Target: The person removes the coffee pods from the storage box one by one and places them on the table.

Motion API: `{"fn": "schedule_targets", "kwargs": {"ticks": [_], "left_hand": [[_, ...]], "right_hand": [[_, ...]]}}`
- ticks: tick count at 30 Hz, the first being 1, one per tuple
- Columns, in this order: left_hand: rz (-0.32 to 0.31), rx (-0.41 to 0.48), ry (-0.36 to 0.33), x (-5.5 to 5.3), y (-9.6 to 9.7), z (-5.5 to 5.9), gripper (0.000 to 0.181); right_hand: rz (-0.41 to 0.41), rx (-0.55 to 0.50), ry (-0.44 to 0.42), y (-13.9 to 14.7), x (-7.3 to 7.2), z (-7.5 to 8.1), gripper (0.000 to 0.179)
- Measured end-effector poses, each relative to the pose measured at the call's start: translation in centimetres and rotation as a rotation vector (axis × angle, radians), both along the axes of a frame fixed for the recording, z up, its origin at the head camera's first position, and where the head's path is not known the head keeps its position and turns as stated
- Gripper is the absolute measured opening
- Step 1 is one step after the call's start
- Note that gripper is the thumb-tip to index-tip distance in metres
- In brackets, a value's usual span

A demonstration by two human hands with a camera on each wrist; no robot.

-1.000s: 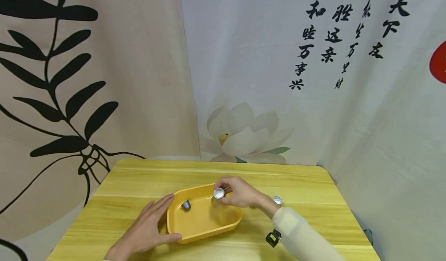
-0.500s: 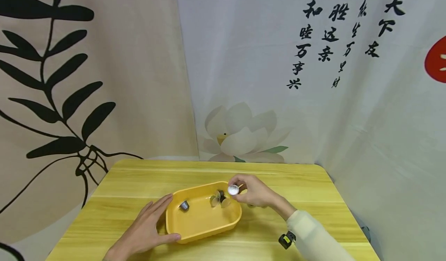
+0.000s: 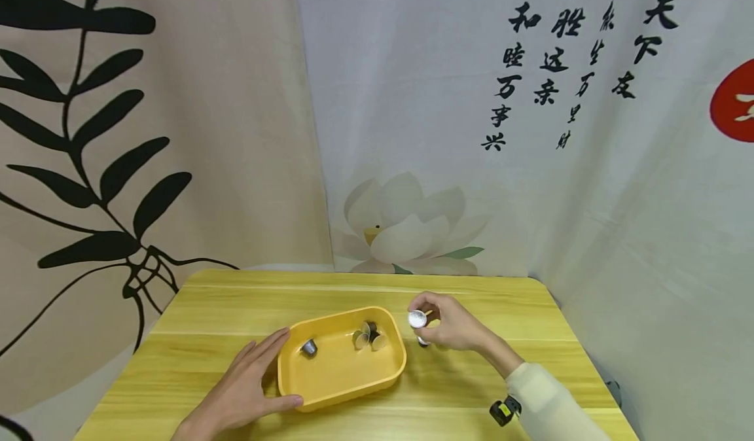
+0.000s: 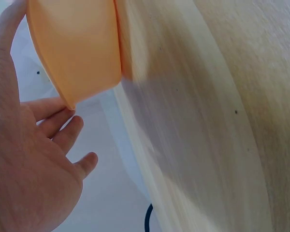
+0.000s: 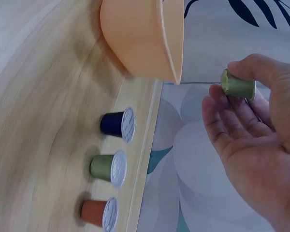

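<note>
My right hand point(image 3: 450, 323) pinches a green coffee capsule point(image 5: 239, 85) between thumb and fingers, its silver lid point(image 3: 417, 318) turned toward the head camera. It hovers just past the right end of a yellow tray point(image 3: 347, 394). My left hand point(image 3: 244, 382) rests against the tray's left end, fingers fairly straight along the rim and thumb at the near corner. Inside the tray lie a dark capsule point(image 3: 309, 347) at the left and several capsules point(image 3: 369, 335) clustered at the right. On the table, the right wrist view has a dark blue capsule point(image 5: 118, 124), a green capsule point(image 5: 108, 167) and an orange capsule point(image 5: 100, 213) in a row, lids up.
The wooden table point(image 3: 471, 388) extends around the tray. Behind it hangs a printed curtain point(image 3: 412, 101) with leaves, a lotus and writing. A small black device point(image 3: 504, 410) is at my right wrist.
My right hand has moved right, from above the tray to beyond its right end, carrying the capsule. The cluster in the tray came into sight. My left hand stays against the tray.
</note>
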State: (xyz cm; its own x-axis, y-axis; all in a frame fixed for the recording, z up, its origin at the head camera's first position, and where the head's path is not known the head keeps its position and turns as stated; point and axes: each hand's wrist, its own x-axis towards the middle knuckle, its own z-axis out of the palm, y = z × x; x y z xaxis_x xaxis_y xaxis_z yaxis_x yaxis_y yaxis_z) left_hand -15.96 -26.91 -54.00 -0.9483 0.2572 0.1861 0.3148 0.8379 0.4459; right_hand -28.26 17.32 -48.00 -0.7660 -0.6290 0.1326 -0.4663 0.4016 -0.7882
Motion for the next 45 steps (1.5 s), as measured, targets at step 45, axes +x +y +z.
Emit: {"fn": "schedule_targets", "kwargs": {"ticks": [45], "left_hand": [[-0.005,-0.002,0.001,-0.1,-0.1,-0.1,0.129]], "right_hand": [[-0.332,0.054,-0.007,12.3,-0.2,-4.8,0.031]]}}
